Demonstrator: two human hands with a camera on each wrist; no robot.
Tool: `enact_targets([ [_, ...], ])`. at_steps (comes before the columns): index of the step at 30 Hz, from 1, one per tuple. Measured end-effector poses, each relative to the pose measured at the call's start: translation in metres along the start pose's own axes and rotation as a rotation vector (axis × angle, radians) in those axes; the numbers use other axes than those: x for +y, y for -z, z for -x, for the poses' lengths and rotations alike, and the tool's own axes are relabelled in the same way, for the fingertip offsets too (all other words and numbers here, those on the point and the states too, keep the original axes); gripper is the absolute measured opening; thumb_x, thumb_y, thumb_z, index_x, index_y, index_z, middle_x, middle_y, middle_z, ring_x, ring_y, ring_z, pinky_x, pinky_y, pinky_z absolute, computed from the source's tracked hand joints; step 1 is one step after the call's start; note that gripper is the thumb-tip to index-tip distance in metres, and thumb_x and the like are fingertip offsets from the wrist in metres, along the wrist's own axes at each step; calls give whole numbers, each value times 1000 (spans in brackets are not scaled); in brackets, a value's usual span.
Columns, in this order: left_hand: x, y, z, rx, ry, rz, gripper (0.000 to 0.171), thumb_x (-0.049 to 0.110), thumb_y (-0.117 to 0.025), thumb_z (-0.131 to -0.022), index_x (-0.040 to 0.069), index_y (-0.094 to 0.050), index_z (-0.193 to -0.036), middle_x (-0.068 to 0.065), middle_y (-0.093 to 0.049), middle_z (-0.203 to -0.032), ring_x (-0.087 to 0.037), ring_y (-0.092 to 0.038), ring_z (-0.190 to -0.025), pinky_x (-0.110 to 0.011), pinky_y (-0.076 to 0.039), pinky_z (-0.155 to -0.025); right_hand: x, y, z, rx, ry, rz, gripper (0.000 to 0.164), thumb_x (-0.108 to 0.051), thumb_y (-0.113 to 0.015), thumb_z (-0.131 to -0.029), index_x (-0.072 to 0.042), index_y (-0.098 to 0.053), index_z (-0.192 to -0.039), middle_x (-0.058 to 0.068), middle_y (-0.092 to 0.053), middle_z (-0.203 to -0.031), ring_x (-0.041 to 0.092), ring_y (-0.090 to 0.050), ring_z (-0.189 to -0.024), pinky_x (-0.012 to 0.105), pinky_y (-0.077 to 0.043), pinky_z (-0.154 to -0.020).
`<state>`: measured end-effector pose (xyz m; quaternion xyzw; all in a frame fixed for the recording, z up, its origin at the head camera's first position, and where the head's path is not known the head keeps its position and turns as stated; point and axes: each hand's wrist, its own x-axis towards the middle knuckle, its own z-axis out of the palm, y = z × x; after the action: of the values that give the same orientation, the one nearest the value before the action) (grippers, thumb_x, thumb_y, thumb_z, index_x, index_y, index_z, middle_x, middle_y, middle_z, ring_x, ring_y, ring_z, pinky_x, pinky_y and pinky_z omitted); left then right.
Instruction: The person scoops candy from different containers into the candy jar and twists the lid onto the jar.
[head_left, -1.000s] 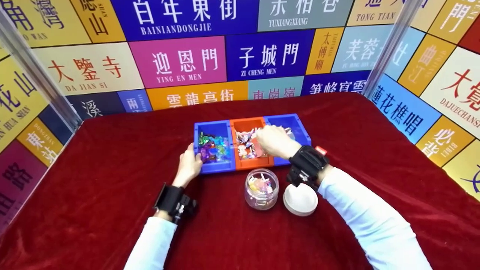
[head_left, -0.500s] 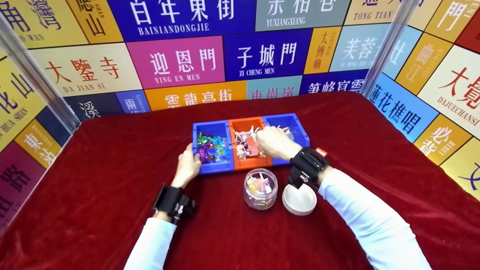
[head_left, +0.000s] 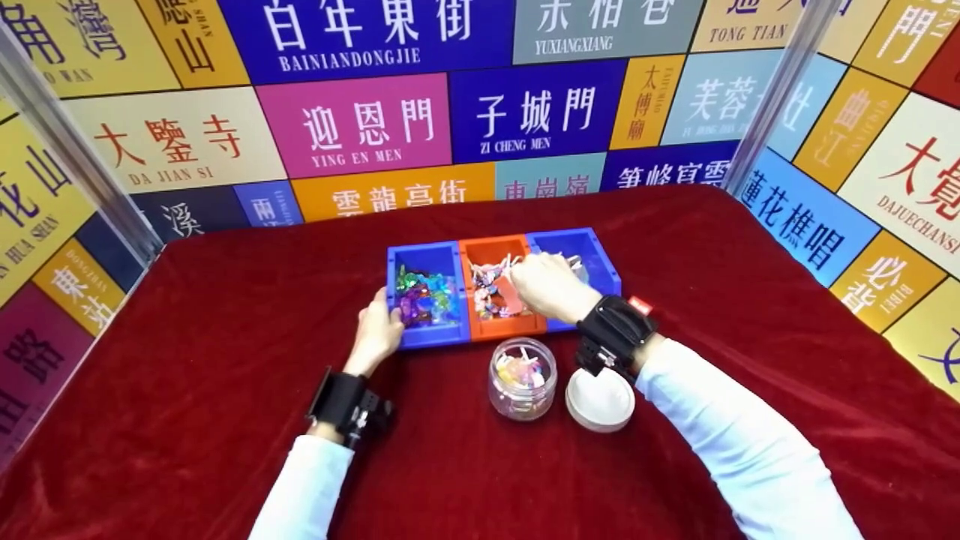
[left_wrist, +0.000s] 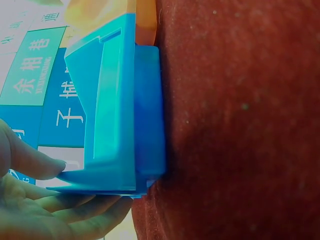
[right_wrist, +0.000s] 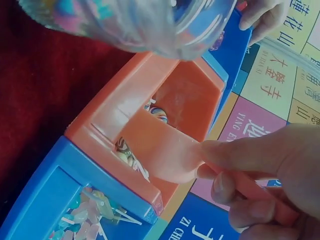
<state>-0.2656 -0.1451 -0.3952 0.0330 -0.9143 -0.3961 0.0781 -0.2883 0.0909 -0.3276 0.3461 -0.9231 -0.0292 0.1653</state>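
My right hand (head_left: 553, 285) grips the handle of a pink scoop (right_wrist: 170, 152) over the orange bin (head_left: 510, 328). In the right wrist view the scoop's flat blade reaches down into that bin, beside small lollipops (right_wrist: 129, 155). At the left end of the joined bins, my left hand (head_left: 377, 330) pinches the wall of the left blue bin (left_wrist: 115, 175), thumb on the inner side and fingers outside. Colourful translucent pieces (head_left: 427, 296) lie in this bin. The right blue bin (head_left: 600, 262) holds more lollipops (right_wrist: 90, 215), partly hidden by my right hand in the head view.
In front of the bins stands an uncapped clear jar (head_left: 523, 397) with lollipops inside. A white lid (head_left: 600, 401) lies to its right, below my right wrist. Dark red cloth (head_left: 225, 360) covers the table, and printed panels (head_left: 360, 124) rise behind it.
The scoop has shifted slightly left in the orange bin, so more of it shows beside my right hand. My left hand keeps its hold on the left blue bin.
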Motion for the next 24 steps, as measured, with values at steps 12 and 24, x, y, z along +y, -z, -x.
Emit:
enact_targets([
  [12, -1, -3, 1, -11, 5, 14, 46, 1, -42, -89, -10, -30, -132, -30, -44, -125, -39, -42, -116, -43, -32, -101, 1, -5, 0, 19, 4, 61, 12, 1, -59, -68, -10, -59, -62, 8, -58, -59, 27, -57, -56, 42, -48, -44],
  [24, -1, -1, -1, -6, -2, 13, 46, -1, -42, -88, -11, -30, -132, -30, -44, -125, -39, -42, -117, -42, -32, -101, 5, 0, -4, -109, -61, -3, 2, -4, -59, -73, -3, -60, -72, 15, -61, -70, 32, -60, -65, 43, -51, -52],
])
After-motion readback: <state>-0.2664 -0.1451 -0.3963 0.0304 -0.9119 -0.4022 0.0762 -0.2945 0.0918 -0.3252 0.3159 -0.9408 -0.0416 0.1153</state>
